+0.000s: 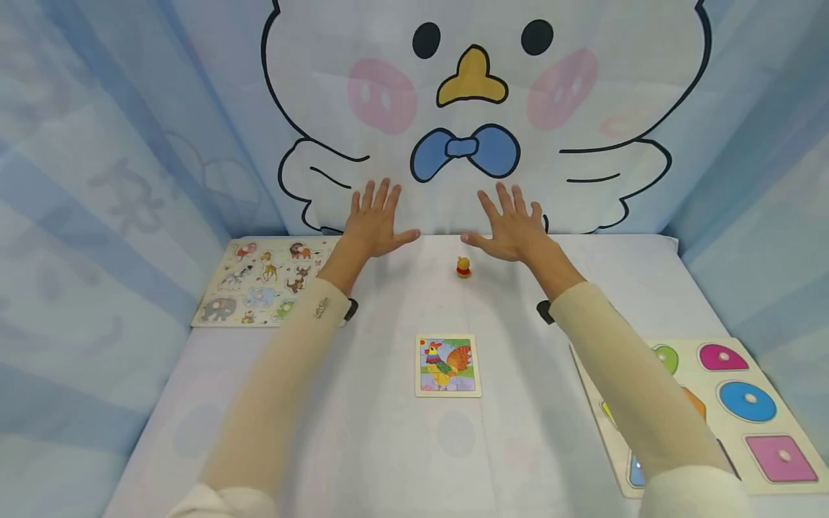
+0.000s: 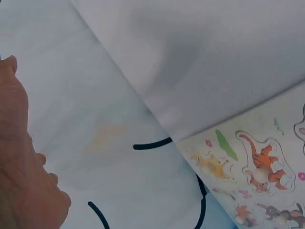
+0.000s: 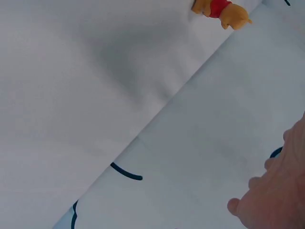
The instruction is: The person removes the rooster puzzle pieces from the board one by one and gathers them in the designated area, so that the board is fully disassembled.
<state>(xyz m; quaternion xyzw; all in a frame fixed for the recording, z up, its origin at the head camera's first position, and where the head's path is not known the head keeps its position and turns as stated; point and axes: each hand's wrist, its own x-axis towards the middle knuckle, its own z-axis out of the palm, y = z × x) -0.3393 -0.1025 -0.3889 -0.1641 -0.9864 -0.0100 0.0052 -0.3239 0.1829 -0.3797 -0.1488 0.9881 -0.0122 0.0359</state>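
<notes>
Clearly upright, small figurine (image 1: pixel 463 267), yellow, red-shirted

Free room surrounds 2 central obstacles: rooster puzzle (image 1: pixel 448 365) and bear figurine (image 1: pixel 463 267).

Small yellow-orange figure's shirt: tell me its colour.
Red; the shirt shows best in the right wrist view.

A small Winnie-the-Pooh figurine (image 1: pixel 463 267), yellow with a red shirt, stands upright near the far edge of the white table (image 1: pixel 401 302). The cream-coloured animal puzzle board (image 1: pixel 268 283) lies flat at the far left corner, its right part hidden, showing elephant, zebra, giraffe and lion pictures.
</notes>
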